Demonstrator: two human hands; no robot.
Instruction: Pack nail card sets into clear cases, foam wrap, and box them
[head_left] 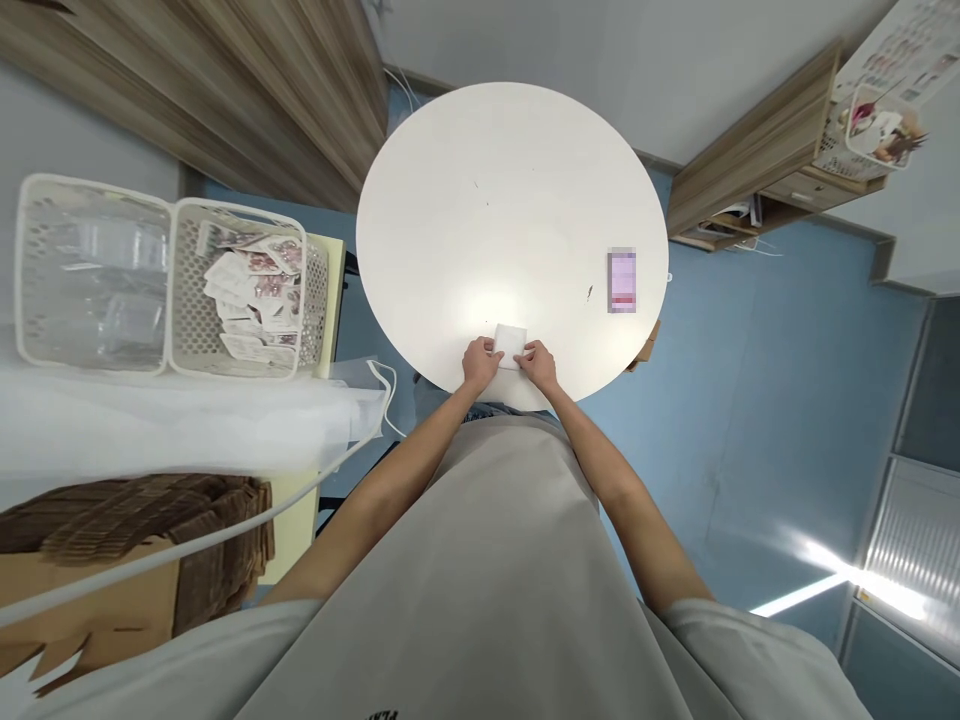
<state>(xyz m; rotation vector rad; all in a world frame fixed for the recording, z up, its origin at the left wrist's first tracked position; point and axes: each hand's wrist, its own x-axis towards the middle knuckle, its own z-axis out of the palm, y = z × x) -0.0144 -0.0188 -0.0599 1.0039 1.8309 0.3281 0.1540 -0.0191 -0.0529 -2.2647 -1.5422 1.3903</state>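
Near the front edge of the round white table (510,190), a small white square packet (511,344) sits between my two hands. My left hand (481,363) grips its left side, with the thumb on top near the lower left corner. On the opposite side my right hand (538,366) pinches the lower right part between thumb and fingers. The packet looks flat and plain; whether it is paper, card or a thin box I cannot tell. Its underside and the fingertips beneath it are hidden.
A blurred pinkish rectangle (622,280) lies on the table's right side. Left stand a white basket of printed packets (304,300) and one of clear plastic pieces (169,300), near a white roll (187,420) and stacked cardboard (97,590). A wooden cabinet (757,140) stands back right.
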